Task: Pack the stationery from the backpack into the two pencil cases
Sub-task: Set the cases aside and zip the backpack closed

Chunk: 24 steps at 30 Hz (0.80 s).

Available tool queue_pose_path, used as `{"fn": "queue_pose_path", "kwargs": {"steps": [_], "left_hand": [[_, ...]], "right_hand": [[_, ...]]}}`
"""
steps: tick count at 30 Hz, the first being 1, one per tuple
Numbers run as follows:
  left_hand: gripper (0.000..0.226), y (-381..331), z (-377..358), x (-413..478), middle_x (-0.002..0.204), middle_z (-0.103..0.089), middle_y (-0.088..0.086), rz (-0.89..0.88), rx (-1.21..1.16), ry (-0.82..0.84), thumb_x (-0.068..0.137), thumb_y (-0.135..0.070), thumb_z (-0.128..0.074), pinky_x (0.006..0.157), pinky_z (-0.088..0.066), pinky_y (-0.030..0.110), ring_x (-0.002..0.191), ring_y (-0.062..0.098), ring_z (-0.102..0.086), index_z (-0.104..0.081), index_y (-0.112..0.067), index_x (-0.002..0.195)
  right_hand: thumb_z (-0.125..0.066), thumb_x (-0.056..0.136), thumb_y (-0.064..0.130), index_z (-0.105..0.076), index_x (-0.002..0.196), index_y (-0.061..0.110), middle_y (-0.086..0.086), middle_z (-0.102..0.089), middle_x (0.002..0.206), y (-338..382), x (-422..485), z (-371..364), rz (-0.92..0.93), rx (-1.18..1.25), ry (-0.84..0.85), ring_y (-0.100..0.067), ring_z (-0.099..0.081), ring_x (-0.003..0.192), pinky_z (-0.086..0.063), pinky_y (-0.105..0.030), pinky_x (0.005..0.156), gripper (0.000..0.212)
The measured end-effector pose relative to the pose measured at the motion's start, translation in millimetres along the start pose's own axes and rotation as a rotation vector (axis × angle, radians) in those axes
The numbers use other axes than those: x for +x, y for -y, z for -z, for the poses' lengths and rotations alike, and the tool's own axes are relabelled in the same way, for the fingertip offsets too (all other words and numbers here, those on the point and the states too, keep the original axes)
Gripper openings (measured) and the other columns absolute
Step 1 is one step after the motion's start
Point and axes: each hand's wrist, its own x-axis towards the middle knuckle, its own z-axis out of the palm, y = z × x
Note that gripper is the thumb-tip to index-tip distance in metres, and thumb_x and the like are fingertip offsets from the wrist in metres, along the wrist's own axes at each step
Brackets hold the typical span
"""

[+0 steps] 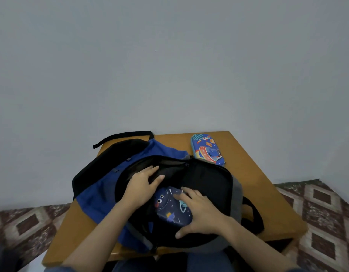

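1. The desk is wooden and stands against a plain grey wall. A patterned floor covering shows at 3 and 9 o'clock of it.
2. The backpack, blue, black and grey, lies flat on the desk with its main compartment unzipped and facing up. One black strap runs over the far desk edge at 11 o'clock.
3. The dark blue pencil case, printed with a cartoon face and planets, lies inside the open compartment, at 6 o'clock of the opening.
4. The light blue pencil case, printed with spacecraft, lies closed on the bare desk at 1 o'clock of the backpack, just beside its far edge.
5. The left grip is unclenched. Its fingers lie mostly straight on the black lining at 10 o'clock of the opening and hold nothing.
6. The right grip holds the dark blue pencil case, with fingers across its top face and the thumb under its near edge.
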Motion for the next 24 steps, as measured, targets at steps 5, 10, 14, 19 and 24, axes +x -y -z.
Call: {"fn": "queue_pose_path", "kwargs": {"steps": [5, 10, 14, 19, 24], "left_hand": [[0.076, -6, -12, 13, 0.158, 0.01, 0.002, -0.015, 0.406, 0.07, 0.088, -0.06, -0.043, 0.116, 0.006, 0.043, 0.145, 0.021, 0.009, -0.017, -0.023, 0.149], [0.076, 3, -28, 24, 0.158, 0.013, 0.002, 0.134, 0.424, 0.258, 0.082, -0.074, -0.033, 0.109, 0.006, 0.063, 0.143, 0.029, 0.019, -0.009, -0.042, 0.146], [0.068, 8, -40, 29, 0.158, -0.006, 0.004, 0.166, 0.488, 0.313, 0.083, -0.075, -0.026, 0.106, 0.008, 0.066, 0.143, 0.033, 0.013, -0.015, -0.047, 0.144], [0.065, 8, -41, 28, 0.158, -0.005, 0.004, 0.165, 0.526, 0.311, 0.083, -0.074, -0.024, 0.107, 0.007, 0.065, 0.143, 0.032, 0.014, -0.015, -0.048, 0.143], [0.091, 11, -44, 28, 0.158, -0.006, 0.004, 0.167, 0.549, 0.315, 0.06, -0.084, -0.001, 0.107, 0.006, 0.065, 0.143, 0.033, 0.014, -0.014, -0.048, 0.142]], "right_hand": [[-0.065, 0.072, 0.062, -0.045, 0.135, 0.03, 0.004, -0.034, 0.147, -12, 3, 22, -0.02, 0.169, -0.191, -0.013, -0.027, 0.137, -0.024, -0.03, 0.112, 0.073], [-0.065, 0.085, 0.034, -0.066, 0.108, 0.011, -0.004, -0.065, 0.112, -56, 25, 70, -0.3, 0.318, -0.621, -0.017, -0.058, 0.105, -0.044, -0.025, 0.084, 0.032], [-0.063, 0.086, 0.034, -0.063, 0.102, 0.005, -0.009, -0.067, 0.102, -111, 58, 93, -0.576, 0.348, -0.594, -0.018, -0.062, 0.087, -0.049, -0.027, 0.067, 0.033], [-0.066, 0.082, 0.045, -0.061, 0.104, -0.002, -0.013, -0.066, 0.1, -150, 98, 82, -0.713, 0.563, -0.415, -0.024, -0.064, 0.087, -0.052, -0.033, 0.074, 0.051], [-0.084, 0.065, 0.037, -0.059, 0.11, 0.001, -0.012, -0.064, 0.112, -154, 130, 73, -0.746, 0.848, -0.432, -0.03, -0.062, 0.101, -0.053, -0.041, 0.09, 0.063]]}}
